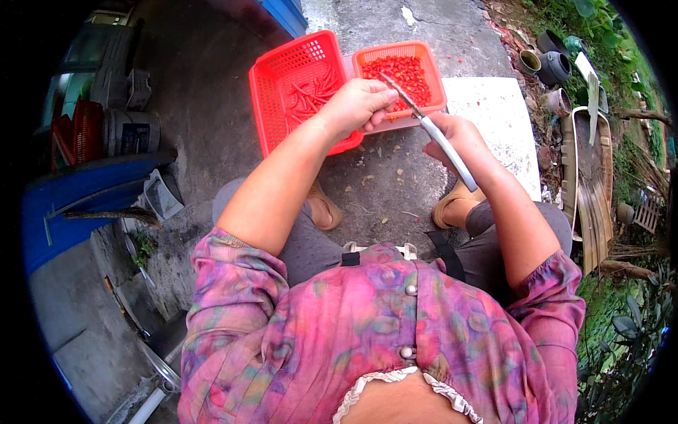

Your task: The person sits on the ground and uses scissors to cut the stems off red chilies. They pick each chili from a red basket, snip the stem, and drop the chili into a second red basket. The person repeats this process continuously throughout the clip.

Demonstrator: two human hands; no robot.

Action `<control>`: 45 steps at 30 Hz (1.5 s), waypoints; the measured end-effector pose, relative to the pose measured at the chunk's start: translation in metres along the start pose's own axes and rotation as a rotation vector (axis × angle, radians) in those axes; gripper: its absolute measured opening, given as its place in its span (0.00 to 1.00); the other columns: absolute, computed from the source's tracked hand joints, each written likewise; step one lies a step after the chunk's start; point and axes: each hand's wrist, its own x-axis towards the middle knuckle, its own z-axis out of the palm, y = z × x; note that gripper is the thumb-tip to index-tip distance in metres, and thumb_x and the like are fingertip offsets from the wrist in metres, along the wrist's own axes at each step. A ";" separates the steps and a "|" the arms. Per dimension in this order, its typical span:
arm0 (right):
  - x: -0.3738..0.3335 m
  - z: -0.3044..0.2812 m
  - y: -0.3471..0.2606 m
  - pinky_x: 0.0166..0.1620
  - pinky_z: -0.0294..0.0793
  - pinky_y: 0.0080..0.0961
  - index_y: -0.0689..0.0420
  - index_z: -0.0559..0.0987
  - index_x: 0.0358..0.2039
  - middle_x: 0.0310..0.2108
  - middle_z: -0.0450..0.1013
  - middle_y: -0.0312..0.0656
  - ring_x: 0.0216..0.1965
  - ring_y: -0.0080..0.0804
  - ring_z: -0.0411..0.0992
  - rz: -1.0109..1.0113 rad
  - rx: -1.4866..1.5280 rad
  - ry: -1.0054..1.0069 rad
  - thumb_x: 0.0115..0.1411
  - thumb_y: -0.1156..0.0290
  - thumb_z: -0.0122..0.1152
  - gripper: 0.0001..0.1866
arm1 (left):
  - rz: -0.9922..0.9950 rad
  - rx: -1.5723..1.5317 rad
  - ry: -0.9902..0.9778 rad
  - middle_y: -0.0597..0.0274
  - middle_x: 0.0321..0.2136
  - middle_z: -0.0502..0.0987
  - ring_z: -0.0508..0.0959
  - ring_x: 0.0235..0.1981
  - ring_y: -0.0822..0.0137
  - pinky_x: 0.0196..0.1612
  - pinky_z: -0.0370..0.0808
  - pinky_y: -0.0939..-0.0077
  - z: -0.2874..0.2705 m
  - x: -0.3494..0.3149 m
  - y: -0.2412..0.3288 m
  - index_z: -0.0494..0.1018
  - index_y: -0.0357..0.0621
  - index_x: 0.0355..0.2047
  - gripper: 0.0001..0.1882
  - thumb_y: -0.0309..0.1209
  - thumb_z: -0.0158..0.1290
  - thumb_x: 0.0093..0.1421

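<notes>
My right hand (459, 139) is closed round the pale grey handle of a pair of scissors (450, 152). The dark blades point up and left, past the fingertips of my left hand (358, 106). Those fingers are pinched together; whatever they hold is hidden. Below my left hand and to its left is a red plastic basket (263, 106) with long whole red chillies (311, 95) inside. A smaller orange-red basket (439, 85) under the blades holds many short cut pieces of red chilli (407, 72). The scissors partly cover it.
A white board (494, 127) lies on the concrete right of the baskets. My feet (321, 205) stand either side of the ground before me. Plant pots (554, 68) and a long trough (568, 162) line the right. At left are a white bucket (134, 132) and a dustpan (162, 196).
</notes>
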 end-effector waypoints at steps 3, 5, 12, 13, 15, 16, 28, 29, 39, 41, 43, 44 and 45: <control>-0.002 -0.001 -0.007 0.21 0.64 0.18 0.60 0.73 0.44 0.20 0.68 0.32 0.20 0.18 0.65 0.048 0.019 0.017 0.49 0.77 0.59 0.18 | -0.011 0.092 0.088 0.71 0.13 0.67 0.64 0.10 0.80 0.14 0.62 0.87 -0.011 0.006 -0.003 0.70 0.42 0.23 0.15 0.38 0.47 0.63; -0.003 -0.001 -0.009 0.20 0.65 0.19 0.60 0.73 0.45 0.20 0.68 0.33 0.18 0.19 0.66 0.095 0.053 0.054 0.50 0.77 0.59 0.19 | 0.058 0.144 0.211 0.70 0.14 0.68 0.65 0.11 0.79 0.14 0.63 0.85 -0.024 0.012 -0.009 0.71 0.42 0.24 0.14 0.37 0.49 0.62; 0.001 0.000 0.006 0.28 0.71 0.27 0.58 0.74 0.44 0.24 0.74 0.45 0.23 0.29 0.74 0.115 0.040 0.114 0.46 0.75 0.62 0.21 | -0.172 0.155 0.654 0.66 0.20 0.73 0.71 0.17 0.75 0.17 0.68 0.81 -0.152 0.034 -0.083 0.71 0.42 0.28 0.05 0.29 0.49 0.59; 0.002 -0.001 0.006 0.29 0.71 0.28 0.58 0.74 0.43 0.25 0.74 0.45 0.24 0.30 0.74 0.111 0.018 0.108 0.46 0.75 0.63 0.21 | -0.194 0.094 0.672 0.65 0.20 0.73 0.71 0.17 0.75 0.17 0.68 0.81 -0.156 0.034 -0.093 0.71 0.42 0.28 0.05 0.29 0.49 0.59; 0.000 -0.001 0.005 0.31 0.72 0.29 0.58 0.74 0.43 0.26 0.75 0.46 0.26 0.32 0.75 0.079 0.001 0.121 0.46 0.74 0.63 0.21 | -0.243 -0.032 0.700 0.65 0.20 0.73 0.71 0.17 0.74 0.17 0.68 0.80 -0.156 0.031 -0.106 0.71 0.42 0.27 0.05 0.28 0.48 0.59; 0.000 -0.001 0.004 0.32 0.72 0.30 0.58 0.74 0.43 0.26 0.75 0.47 0.27 0.34 0.75 0.064 -0.006 0.128 0.46 0.74 0.63 0.21 | -0.236 -0.010 0.726 0.65 0.20 0.73 0.72 0.16 0.74 0.16 0.68 0.79 -0.156 0.032 -0.111 0.71 0.41 0.27 0.05 0.27 0.48 0.59; 0.000 0.002 0.001 0.35 0.71 0.32 0.60 0.74 0.39 0.27 0.74 0.49 0.30 0.40 0.75 0.050 -0.066 0.115 0.45 0.70 0.65 0.19 | -0.347 0.910 0.910 0.49 0.34 0.78 0.79 0.37 0.55 0.41 0.75 0.63 -0.157 0.057 -0.126 0.77 0.41 0.36 0.20 0.45 0.56 0.53; 0.000 0.002 0.001 0.31 0.68 0.28 0.59 0.74 0.40 0.24 0.73 0.44 0.27 0.33 0.72 0.049 -0.068 0.108 0.47 0.71 0.64 0.18 | -0.444 0.881 0.866 0.46 0.41 0.76 0.74 0.47 0.50 0.49 0.70 0.59 -0.149 0.058 -0.115 0.76 0.43 0.40 0.23 0.47 0.55 0.52; 0.002 0.002 0.000 0.27 0.68 0.23 0.59 0.73 0.43 0.22 0.70 0.37 0.23 0.21 0.68 0.018 -0.141 0.112 0.49 0.73 0.65 0.19 | -0.310 0.950 0.938 0.46 0.42 0.75 0.74 0.46 0.48 0.49 0.70 0.57 -0.166 0.058 -0.095 0.72 0.42 0.41 0.15 0.31 0.43 0.56; 0.001 0.002 0.001 0.27 0.69 0.24 0.60 0.73 0.43 0.22 0.71 0.37 0.24 0.22 0.68 -0.009 -0.148 0.112 0.48 0.73 0.65 0.20 | -0.327 1.054 0.836 0.46 0.43 0.74 0.73 0.47 0.48 0.49 0.70 0.56 -0.170 0.057 -0.096 0.72 0.42 0.42 0.15 0.32 0.40 0.58; 0.001 0.002 0.004 0.28 0.69 0.24 0.59 0.73 0.43 0.21 0.70 0.38 0.24 0.21 0.68 -0.055 -0.161 0.116 0.48 0.73 0.65 0.20 | -0.404 1.198 0.679 0.45 0.44 0.74 0.73 0.48 0.49 0.49 0.69 0.56 -0.169 0.057 -0.098 0.71 0.42 0.43 0.17 0.33 0.36 0.61; 0.000 0.002 0.002 0.28 0.69 0.24 0.59 0.73 0.43 0.21 0.70 0.38 0.24 0.21 0.68 -0.031 -0.156 0.107 0.48 0.73 0.65 0.20 | -0.394 1.189 0.699 0.45 0.45 0.73 0.73 0.48 0.49 0.50 0.69 0.56 -0.168 0.058 -0.101 0.71 0.42 0.44 0.18 0.34 0.35 0.61; -0.001 0.000 -0.003 0.28 0.69 0.24 0.59 0.73 0.43 0.21 0.70 0.38 0.24 0.22 0.69 -0.008 -0.151 0.099 0.48 0.73 0.65 0.20 | -0.385 1.180 0.720 0.45 0.45 0.73 0.73 0.49 0.49 0.50 0.69 0.56 -0.165 0.059 -0.103 0.71 0.42 0.44 0.19 0.35 0.34 0.62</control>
